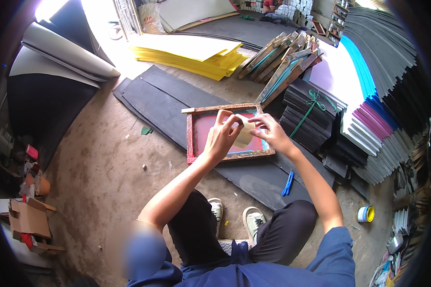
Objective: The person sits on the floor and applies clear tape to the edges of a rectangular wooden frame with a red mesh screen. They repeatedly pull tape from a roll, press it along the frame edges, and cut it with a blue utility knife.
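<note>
Between my two hands hangs a short tan strip (244, 137), slightly see-through, like a piece of packing tape. My left hand (220, 135) pinches its upper left side, thumb and forefinger curled together. At the strip's upper right edge, my right hand (271, 133) has its fingertips closed on it. Just below both hands lies a wooden-framed printing screen (189, 135) with a pinkish-red mesh; its frame is stained with red and blue. My hands and the strip hide part of the mesh. The screen rests on dark foam sheets (165, 93) on the floor.
A blue utility knife (287, 183) lies on the foam near my right knee, and a yellow can (366, 214) stands farther right. Beyond are yellow sheets (191, 55), stacked wooden frames (282, 62) and a tied black bundle (306, 112). A cardboard box (31, 217) sits left.
</note>
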The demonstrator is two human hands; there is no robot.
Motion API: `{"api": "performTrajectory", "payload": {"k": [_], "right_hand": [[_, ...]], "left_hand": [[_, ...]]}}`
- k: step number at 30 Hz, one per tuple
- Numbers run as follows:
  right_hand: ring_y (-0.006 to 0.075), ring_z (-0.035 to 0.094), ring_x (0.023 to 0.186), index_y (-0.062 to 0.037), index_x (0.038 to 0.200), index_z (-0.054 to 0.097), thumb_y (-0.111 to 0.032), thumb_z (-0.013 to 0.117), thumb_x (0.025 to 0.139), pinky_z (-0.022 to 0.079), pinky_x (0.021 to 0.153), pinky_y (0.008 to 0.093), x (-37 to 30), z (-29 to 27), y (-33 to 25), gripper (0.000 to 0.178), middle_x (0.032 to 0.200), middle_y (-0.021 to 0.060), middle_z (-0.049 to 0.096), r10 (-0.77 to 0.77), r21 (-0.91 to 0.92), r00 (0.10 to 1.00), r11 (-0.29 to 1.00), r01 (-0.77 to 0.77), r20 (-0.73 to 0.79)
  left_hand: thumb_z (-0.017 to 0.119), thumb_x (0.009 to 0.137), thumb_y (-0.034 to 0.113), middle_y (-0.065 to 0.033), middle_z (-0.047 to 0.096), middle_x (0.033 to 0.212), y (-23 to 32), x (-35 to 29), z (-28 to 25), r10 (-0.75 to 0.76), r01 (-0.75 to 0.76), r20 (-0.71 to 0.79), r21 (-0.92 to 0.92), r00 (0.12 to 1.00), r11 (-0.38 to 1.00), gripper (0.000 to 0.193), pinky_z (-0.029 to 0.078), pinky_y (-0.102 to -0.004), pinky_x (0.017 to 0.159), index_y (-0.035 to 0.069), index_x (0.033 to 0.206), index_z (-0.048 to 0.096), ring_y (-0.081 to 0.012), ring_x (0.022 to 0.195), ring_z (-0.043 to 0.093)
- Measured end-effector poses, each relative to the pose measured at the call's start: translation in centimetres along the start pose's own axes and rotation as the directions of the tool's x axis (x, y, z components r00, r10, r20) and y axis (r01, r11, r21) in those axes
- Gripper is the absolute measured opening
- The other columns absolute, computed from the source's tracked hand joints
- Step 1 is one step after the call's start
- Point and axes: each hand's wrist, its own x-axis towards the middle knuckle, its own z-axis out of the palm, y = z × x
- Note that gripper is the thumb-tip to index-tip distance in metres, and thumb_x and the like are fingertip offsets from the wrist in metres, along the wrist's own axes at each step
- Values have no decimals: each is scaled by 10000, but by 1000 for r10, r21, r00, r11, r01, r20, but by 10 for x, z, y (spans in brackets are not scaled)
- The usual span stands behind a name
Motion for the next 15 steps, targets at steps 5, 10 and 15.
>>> {"api": "performTrajectory", "payload": {"k": [5, 10, 15], "right_hand": [[256, 528, 880, -104, 944, 630, -168, 678, 738, 414, 852, 352, 20, 29, -1, 220, 944, 54, 567, -350, -447, 922, 860, 247, -164], [236, 539, 816, -51, 828, 629, -108, 679, 737, 436, 739, 334, 28, 44, 8, 119, 829, 70, 579, -173, -245, 963, 962, 121, -207], [253, 546, 756, -10, 824, 586, -61, 624, 778, 447, 703, 352, 40, 42, 21, 79, 837, 117, 560, -203, -254, 920, 960, 119, -334]], "left_hand": [[607, 825, 159, -130, 459, 1027, -14, 3, -4, 30, -23, -75, 97, 997, 995, 156, 507, -327, 640, 68, 950, 587, -228, 694, 628], [616, 826, 145, -128, 449, 1034, -25, 0, -4, -118, 116, -43, -35, 992, 993, 162, 502, -311, 645, 88, 976, 602, -212, 676, 618], [659, 806, 231, -168, 467, 1051, -39, -3, 19, -207, 158, -81, -404, 975, 901, 466, 497, -339, 643, 28, 1167, 444, -250, 733, 616]]}}
